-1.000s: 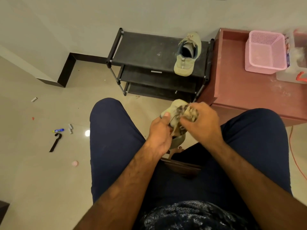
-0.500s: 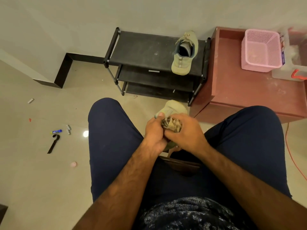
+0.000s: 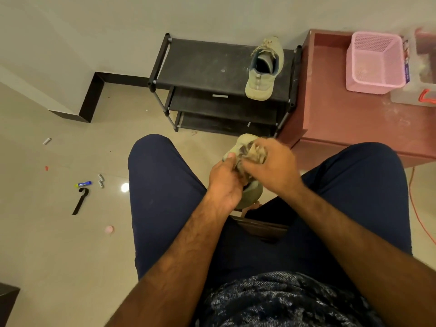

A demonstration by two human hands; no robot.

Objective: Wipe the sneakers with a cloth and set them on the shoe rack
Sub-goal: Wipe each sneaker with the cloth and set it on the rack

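Gripping the olive-beige sneaker (image 3: 245,143), left hand (image 3: 224,182) steadies it; right hand (image 3: 276,168) clutches a crumpled mottled cloth (image 3: 253,153).

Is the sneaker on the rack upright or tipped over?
Upright: the sneaker sits sole-down on the shoe rack's top shelf, opening facing up.

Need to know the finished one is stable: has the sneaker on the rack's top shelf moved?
No. The sneaker still sits at the right end of the top shelf of the shoe rack, its near end at the front edge.
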